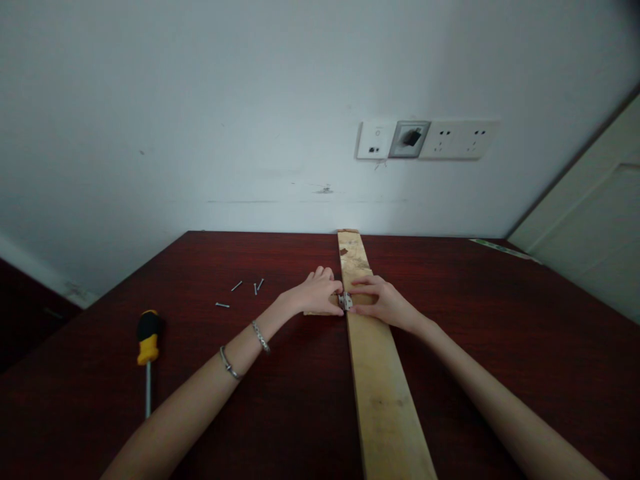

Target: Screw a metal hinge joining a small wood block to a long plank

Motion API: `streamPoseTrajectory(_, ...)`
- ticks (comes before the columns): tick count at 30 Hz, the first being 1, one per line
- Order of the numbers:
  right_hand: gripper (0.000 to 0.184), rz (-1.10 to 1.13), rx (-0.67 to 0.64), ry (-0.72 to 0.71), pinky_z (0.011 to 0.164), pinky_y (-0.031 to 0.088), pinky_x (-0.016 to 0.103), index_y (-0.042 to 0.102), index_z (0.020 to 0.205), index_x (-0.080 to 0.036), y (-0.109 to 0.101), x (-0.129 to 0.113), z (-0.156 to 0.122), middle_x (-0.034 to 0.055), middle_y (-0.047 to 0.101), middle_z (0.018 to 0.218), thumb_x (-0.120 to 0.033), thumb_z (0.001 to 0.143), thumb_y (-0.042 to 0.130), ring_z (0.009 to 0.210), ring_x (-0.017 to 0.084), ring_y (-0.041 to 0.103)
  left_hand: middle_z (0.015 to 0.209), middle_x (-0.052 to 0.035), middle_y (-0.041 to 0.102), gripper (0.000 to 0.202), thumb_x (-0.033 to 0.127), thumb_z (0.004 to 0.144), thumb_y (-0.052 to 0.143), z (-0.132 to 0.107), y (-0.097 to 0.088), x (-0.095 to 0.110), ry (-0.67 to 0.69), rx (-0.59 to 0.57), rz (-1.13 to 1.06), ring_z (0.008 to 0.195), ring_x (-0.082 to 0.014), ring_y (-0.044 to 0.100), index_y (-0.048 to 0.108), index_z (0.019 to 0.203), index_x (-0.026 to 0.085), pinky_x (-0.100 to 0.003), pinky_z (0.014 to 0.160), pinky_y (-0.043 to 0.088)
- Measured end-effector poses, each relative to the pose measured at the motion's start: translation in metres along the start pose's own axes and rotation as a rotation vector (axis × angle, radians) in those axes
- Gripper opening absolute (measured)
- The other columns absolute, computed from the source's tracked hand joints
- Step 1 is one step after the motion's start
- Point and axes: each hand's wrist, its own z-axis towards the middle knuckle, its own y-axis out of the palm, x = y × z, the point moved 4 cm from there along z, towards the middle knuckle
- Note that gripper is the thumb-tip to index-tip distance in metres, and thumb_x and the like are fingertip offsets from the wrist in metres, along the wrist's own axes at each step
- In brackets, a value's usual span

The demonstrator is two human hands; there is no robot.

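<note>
Reddish-brown wood-grain tabletop meets a scuffed white wall, where three rectangular panels sit in a row: a white plate, a grey-framed box with a dark opening, and a wide white socket plate. A pale panelled door stands at right, near a thin green-and-white strip along the table's back edge.

Left of the hands lie four slim silver screws, two of them close together. Farther left rests a yellow-and-black-handled screwdriver, the end of its steel shaft hidden by the left forearm, which wears two silver bracelets.

A long pale wooden plank, flat, straight-edged and stained, runs away toward the wall. Against its left side, under the left hand, shows a short pale wooden piece. Where they meet sits a small silver metal hinge with holes. The left hand's thumb and forefinger flank it; the right hand lies on the plank, fingertips at the hinge. Whether either pinches it, I cannot tell.
</note>
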Motion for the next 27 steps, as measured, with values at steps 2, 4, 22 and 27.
streamPoseTrajectory(2, 0.033, -0.006, -0.009, -0.003, 0.099, 0.042, 0.045, 0.072, 0.101, -0.029, 0.0, 0.0, 0.0, 0.0075, 0.061, 0.116, -0.041, 0.07, 0.073, 0.109, 0.025, 0.055, 0.107, -0.0075, 0.043, 0.045, 0.055, 0.073, 0.06, 0.0, 0.0, 0.0, 0.004, -0.001, 0.003, 0.106, -0.0273, 0.039, 0.059, 0.104, 0.023, -0.039, 0.09, 0.036)
streamPoseTrajectory(4, 0.033, -0.009, -0.013, -0.008, 0.098, 0.043, 0.045, 0.072, 0.1, -0.029, 0.0, 0.0, 0.0, 0.0072, 0.061, 0.116, -0.042, 0.07, 0.073, 0.109, 0.026, 0.056, 0.106, -0.0073, 0.043, 0.045, 0.056, 0.073, 0.06, 0.0, 0.001, 0.0, 0.006, 0.0, 0.008, 0.106, -0.0273, 0.038, 0.059, 0.104, 0.023, -0.038, 0.089, 0.037)
streamPoseTrajectory(22, 0.03, -0.008, 0.011, 0.011, 0.097, 0.043, 0.045, 0.073, 0.098, -0.029, 0.002, 0.002, 0.001, 0.0067, 0.062, 0.114, -0.038, 0.069, 0.075, 0.106, 0.025, 0.057, 0.111, -0.0075, 0.044, 0.048, 0.055, 0.074, 0.061, 0.001, 0.007, -0.002, 0.023, -0.017, -0.006, 0.109, -0.0271, 0.039, 0.053, 0.107, 0.022, -0.039, 0.092, 0.037)
streamPoseTrajectory(27, 0.03, 0.008, 0.016, 0.007, 0.098, 0.043, 0.046, 0.074, 0.096, -0.029, 0.002, 0.002, 0.001, 0.0069, 0.063, 0.114, -0.038, 0.068, 0.075, 0.106, 0.026, 0.057, 0.116, -0.0093, 0.044, 0.068, 0.058, 0.063, 0.068, -0.004, -0.002, -0.012, -0.004, -0.074, -0.012, 0.112, -0.0281, 0.039, 0.047, 0.115, 0.019, -0.037, 0.093, 0.038)
